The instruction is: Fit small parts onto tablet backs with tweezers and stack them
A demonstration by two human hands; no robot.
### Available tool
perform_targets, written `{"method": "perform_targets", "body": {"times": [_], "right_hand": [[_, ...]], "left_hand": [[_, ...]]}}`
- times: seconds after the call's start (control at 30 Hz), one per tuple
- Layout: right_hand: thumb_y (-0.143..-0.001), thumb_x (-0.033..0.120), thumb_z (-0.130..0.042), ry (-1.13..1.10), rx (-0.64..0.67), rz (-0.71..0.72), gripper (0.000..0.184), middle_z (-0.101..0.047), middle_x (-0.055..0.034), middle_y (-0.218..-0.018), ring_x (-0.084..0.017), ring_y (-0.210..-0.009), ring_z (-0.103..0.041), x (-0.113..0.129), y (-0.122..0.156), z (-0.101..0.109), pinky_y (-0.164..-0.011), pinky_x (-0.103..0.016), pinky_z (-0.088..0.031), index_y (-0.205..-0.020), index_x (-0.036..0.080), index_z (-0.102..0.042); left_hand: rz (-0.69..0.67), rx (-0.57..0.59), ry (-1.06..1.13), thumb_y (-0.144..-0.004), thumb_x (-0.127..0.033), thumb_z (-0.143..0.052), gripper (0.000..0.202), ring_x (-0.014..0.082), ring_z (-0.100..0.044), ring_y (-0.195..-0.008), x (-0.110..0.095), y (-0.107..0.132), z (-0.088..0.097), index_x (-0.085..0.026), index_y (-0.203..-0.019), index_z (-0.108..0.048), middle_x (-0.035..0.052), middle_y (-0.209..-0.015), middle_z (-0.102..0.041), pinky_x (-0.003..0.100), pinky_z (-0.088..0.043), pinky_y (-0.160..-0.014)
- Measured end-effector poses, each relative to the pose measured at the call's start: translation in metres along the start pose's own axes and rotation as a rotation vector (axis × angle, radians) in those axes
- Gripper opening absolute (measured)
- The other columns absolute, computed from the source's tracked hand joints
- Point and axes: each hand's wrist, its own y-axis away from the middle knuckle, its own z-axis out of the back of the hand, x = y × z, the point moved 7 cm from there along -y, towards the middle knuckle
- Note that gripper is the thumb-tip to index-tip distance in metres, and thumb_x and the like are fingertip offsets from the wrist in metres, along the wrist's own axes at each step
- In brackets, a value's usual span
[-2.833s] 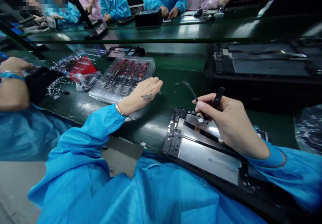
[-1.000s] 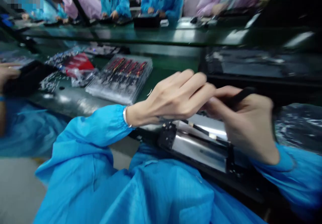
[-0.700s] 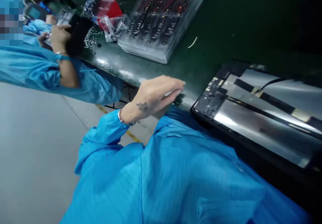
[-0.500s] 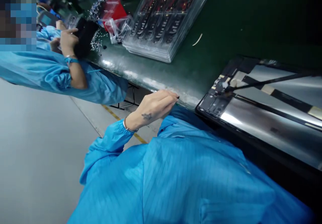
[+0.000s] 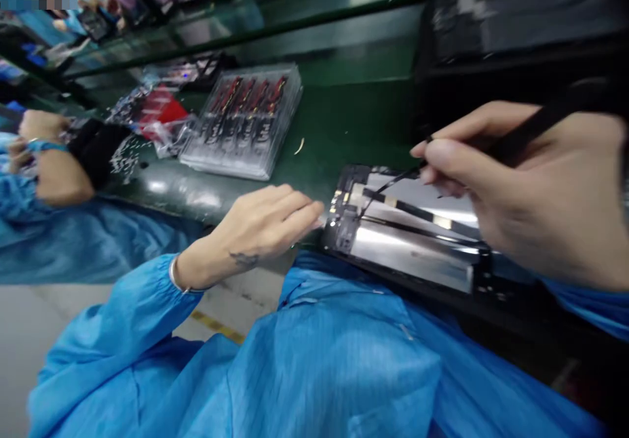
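Observation:
A tablet (image 5: 413, 254) with its insides bared lies at the bench's front edge, showing silvery panels, dark flex cables and a dark board at its left end. My right hand (image 5: 535, 189) is closed around black tweezers (image 5: 393, 181), whose thin tip reaches down to the board end. Just left of the tablet, my left hand (image 5: 270, 225) has its fingers pressed together at the tablet's corner. A small pale bit shows by those fingertips, too blurred to name.
Stacked clear trays (image 5: 230, 162) of small parts stand further left on the green bench (image 5: 334, 110). Beyond them are a red sheet (image 5: 164, 113) and a co-worker's arm (image 5: 63, 169). A dark box-like shape (image 5: 521, 64) stands behind my right hand.
The view has swung, bringing my right hand and more of the tablet into sight. My left hand has come nearer the tablet's corner. The tweezers' tip remains over the board end.

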Motion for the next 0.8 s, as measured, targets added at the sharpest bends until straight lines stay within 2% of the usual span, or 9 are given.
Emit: {"method": "perform_targets", "body": {"times": [0.1,0.17,0.27,0.37,0.43,0.5,0.63,0.7,0.8], "right_hand": [[-0.093,0.023,-0.074,-0.070,-0.038,0.037,0.014,-0.068,-0.0016,-0.071,-0.012,-0.059,-0.056,0.004,-0.005,0.000,-0.052,-0.029,-0.039,-0.079,0.020,-0.074],[-0.094,0.026,-0.074,-0.121,-0.055,0.021,0.014,-0.068,-0.0013,-0.073,-0.013,-0.060,-0.055,-0.003,-0.009,0.000,-0.053,-0.030,-0.040,-0.081,0.021,-0.073],[-0.095,0.028,-0.073,-0.147,-0.057,0.025,0.013,-0.066,0.0001,-0.071,-0.013,-0.059,-0.054,-0.009,-0.011,0.000,-0.054,-0.030,-0.041,-0.083,0.022,-0.074],[-0.096,0.031,-0.072,-0.153,-0.035,0.041,0.016,-0.065,0.0013,-0.070,-0.012,-0.061,-0.055,-0.009,-0.011,0.001,-0.057,-0.029,-0.043,-0.084,0.022,-0.073],[-0.100,0.040,-0.066,-0.172,-0.026,0.043,0.023,-0.066,0.0006,-0.073,-0.012,-0.064,-0.055,-0.008,-0.012,0.003,-0.059,-0.030,-0.044,-0.087,0.022,-0.074],[-0.102,0.046,-0.062,-0.144,-0.009,0.060,0.030,-0.068,-0.0009,-0.079,-0.013,-0.067,-0.055,-0.008,-0.015,0.004,-0.062,-0.030,-0.044,-0.091,0.022,-0.075],[-0.094,0.040,-0.073,0.015,0.094,0.128,0.019,-0.071,-0.0015,-0.082,-0.015,-0.073,-0.059,-0.011,-0.021,-0.001,-0.063,-0.030,-0.043,-0.088,0.022,-0.077],[-0.091,0.035,-0.076,0.041,0.109,0.145,0.013,-0.071,-0.0007,-0.081,-0.016,-0.074,-0.061,-0.013,-0.022,-0.004,-0.064,-0.030,-0.044,-0.087,0.023,-0.076],[-0.091,0.031,-0.075,0.057,0.073,0.158,0.011,-0.069,0.0002,-0.078,-0.015,-0.071,-0.059,-0.014,-0.022,-0.003,-0.064,-0.031,-0.044,-0.084,0.023,-0.075]], "left_hand": [[-0.036,-0.275,-0.184,-0.106,-0.038,-0.055,0.029,0.0176,-0.056,-0.066,0.006,-0.051,0.013,-0.015,-0.091,-0.065,0.0037,-0.074,-0.063,0.031,-0.039,-0.059],[-0.059,-0.380,-0.279,-0.106,-0.037,-0.054,0.034,0.0174,-0.052,-0.062,0.002,-0.077,0.011,-0.017,-0.079,-0.060,0.0018,-0.067,-0.056,0.032,-0.033,-0.057],[-0.062,-0.439,-0.349,-0.103,-0.025,-0.056,0.032,0.0164,-0.046,-0.059,-0.003,-0.100,0.001,-0.019,-0.071,-0.054,0.0000,-0.061,-0.051,0.032,-0.029,-0.056],[-0.051,-0.436,-0.320,-0.099,-0.015,-0.057,0.031,0.0149,-0.043,-0.057,-0.001,-0.106,-0.005,-0.019,-0.068,-0.054,-0.0008,-0.060,-0.050,0.032,-0.027,-0.056],[-0.006,-0.429,-0.155,-0.099,-0.014,-0.057,0.028,0.0124,-0.044,-0.057,0.010,-0.106,-0.006,-0.017,-0.070,-0.059,-0.0015,-0.061,-0.053,0.030,-0.027,-0.055],[0.104,-0.422,0.181,-0.100,-0.019,-0.058,0.023,0.0090,-0.043,-0.055,0.029,-0.104,-0.007,-0.015,-0.079,-0.066,-0.0033,-0.061,-0.053,0.026,-0.027,-0.053],[0.378,-0.406,0.847,-0.100,-0.038,-0.065,0.030,0.0067,-0.040,-0.053,0.060,-0.099,-0.024,-0.015,-0.084,-0.074,-0.0042,-0.059,-0.050,0.021,-0.029,-0.050],[0.454,-0.389,1.006,-0.098,-0.045,-0.067,0.035,0.0076,-0.044,-0.056,0.064,-0.097,-0.032,-0.015,-0.082,-0.076,-0.0020,-0.062,-0.054,0.021,-0.031,-0.050],[0.507,-0.383,1.089,-0.097,-0.047,-0.069,0.035,0.0083,-0.045,-0.056,0.062,-0.093,-0.036,-0.015,-0.085,-0.078,-0.0015,-0.062,-0.057,0.021,-0.032,-0.050]]}}
